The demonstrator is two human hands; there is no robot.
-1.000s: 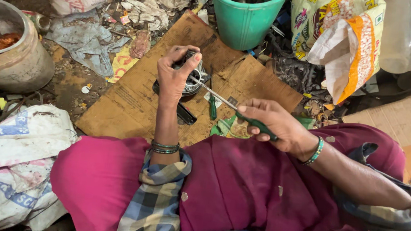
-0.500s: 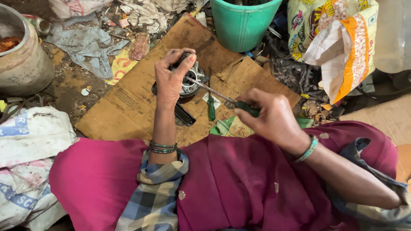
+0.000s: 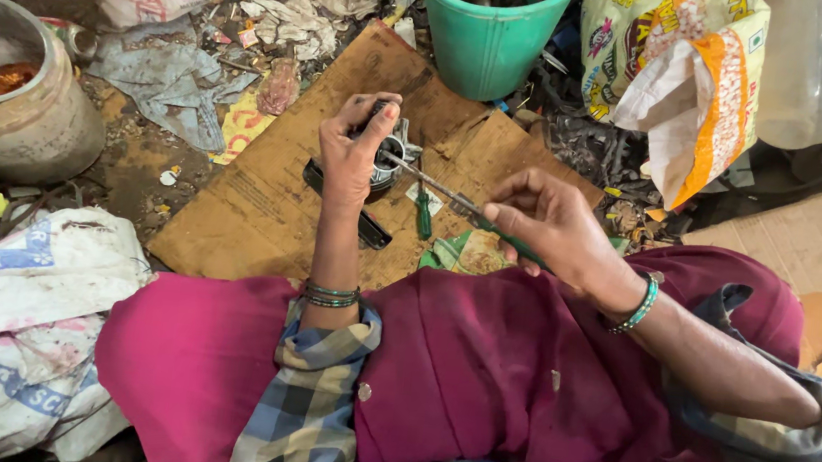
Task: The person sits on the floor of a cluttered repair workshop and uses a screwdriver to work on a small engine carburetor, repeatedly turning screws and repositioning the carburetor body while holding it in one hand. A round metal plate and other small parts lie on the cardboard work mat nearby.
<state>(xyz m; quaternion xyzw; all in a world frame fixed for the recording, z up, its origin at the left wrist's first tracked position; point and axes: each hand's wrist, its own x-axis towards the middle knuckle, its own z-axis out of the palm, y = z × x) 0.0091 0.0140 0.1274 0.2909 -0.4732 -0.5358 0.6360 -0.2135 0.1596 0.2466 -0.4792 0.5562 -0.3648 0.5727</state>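
Two hands busy: your left hand (image 3: pixel 353 150) grips small round metal part (image 3: pixel 390 154); right hand (image 3: pixel 547 224) pinches green-handled screwdriver (image 3: pixel 454 203); dented metal pot (image 3: pixel 15 113) holds orange scraps (image 3: pixel 4 79).

Green bucket (image 3: pixel 484 42); green-handled screwdriver (image 3: pixel 473 214); brown cardboard (image 3: pixel 263 207); magenta cloth (image 3: pixel 478 368)

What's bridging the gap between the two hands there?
In the head view, a screwdriver spans it: the right hand grips its green handle, and the metal shaft reaches the small metal part held in the left hand.
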